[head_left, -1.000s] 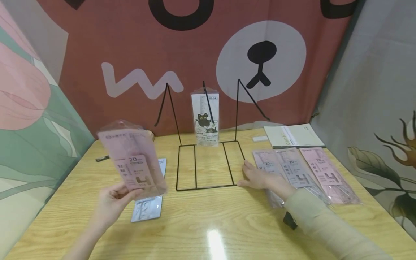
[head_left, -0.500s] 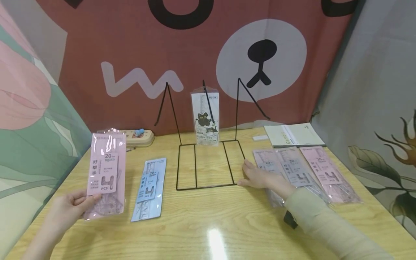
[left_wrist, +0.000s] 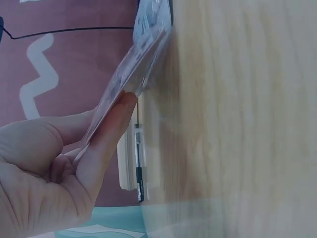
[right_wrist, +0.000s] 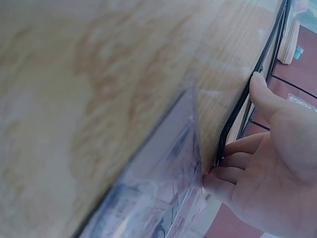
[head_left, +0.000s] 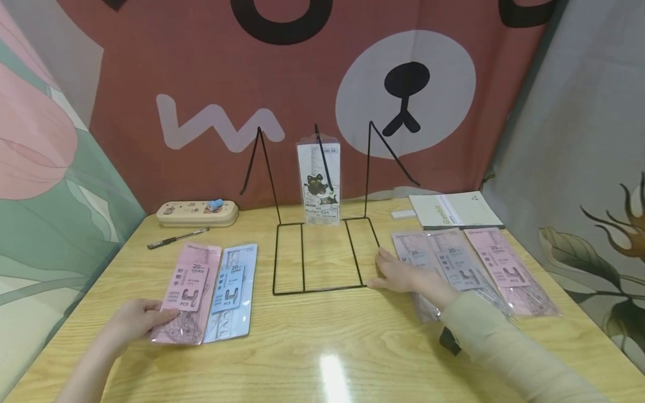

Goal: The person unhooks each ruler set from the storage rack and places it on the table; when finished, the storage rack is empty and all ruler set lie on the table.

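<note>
My left hand point(head_left: 133, 322) pinches the lower left edge of a pink ruler set packet point(head_left: 191, 285), thumb on top and fingers beneath. In the left wrist view the packet point(left_wrist: 124, 74) slants, its near edge off the table. Right beside it lies a blue ruler set packet point(head_left: 233, 291). My right hand point(head_left: 398, 274) holds the front right corner of the black wire display rack point(head_left: 332, 290), thumb on the front bar and fingers at the side bar. A white ruler set packet with black cats point(head_left: 318, 184) hangs on the rack's middle hook; both outer hooks are bare.
Several ruler packets point(head_left: 496, 263) lie at the right, partly under my right forearm. Behind them are a notebook point(head_left: 473, 210) and a white eraser point(head_left: 403, 214). A pencil case point(head_left: 173, 212) and a pen point(head_left: 176, 239) lie back left. A curtain point(head_left: 201, 67) closes the back.
My left hand has carried the pink packet left, then down to the table beside the blue packet. The pencil case and pen have come into sight. My right hand stays on the rack.
</note>
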The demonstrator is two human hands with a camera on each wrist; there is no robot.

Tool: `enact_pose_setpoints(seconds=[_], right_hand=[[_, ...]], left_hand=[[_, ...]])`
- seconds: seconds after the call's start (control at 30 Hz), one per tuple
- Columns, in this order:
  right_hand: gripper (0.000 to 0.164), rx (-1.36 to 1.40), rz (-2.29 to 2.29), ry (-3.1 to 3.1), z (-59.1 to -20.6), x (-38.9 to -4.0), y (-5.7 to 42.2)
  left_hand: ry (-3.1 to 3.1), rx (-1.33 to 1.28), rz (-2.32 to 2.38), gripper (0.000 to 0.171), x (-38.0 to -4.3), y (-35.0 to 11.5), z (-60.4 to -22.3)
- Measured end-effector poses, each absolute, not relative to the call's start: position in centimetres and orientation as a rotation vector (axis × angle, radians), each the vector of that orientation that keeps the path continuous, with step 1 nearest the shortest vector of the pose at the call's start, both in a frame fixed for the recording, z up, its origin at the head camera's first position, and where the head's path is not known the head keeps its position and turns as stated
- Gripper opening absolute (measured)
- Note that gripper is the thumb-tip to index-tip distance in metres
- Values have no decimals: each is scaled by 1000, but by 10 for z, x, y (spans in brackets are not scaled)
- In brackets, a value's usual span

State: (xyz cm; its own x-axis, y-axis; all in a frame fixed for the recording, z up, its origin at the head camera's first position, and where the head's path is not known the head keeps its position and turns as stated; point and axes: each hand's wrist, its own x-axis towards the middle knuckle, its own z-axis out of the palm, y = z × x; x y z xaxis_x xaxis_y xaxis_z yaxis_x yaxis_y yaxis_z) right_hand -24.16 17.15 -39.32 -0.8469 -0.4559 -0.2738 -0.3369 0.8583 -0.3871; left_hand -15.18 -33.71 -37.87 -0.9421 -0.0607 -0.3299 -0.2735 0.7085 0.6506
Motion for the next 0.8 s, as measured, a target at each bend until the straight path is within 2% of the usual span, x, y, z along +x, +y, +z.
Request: enact_pose_setpoints(seconds=[0.13, 0.33, 0.5, 0.8], right_hand=[[81, -585, -458, 2672, -392, -241, 171], [81, -583, -456, 2668, -388, -239, 170], [81, -572, -446, 2672, -389, -240, 171], [81, -585, -443, 2676, -389, -239, 171]], left_hand=[[2639, -294, 1064, 48, -157, -338, -377], [2910, -161, 840, 67, -160, -336, -367], [3067, -53, 783, 76, -165, -322, -357], [3129, 73, 939, 81, -198, -293, -344]])
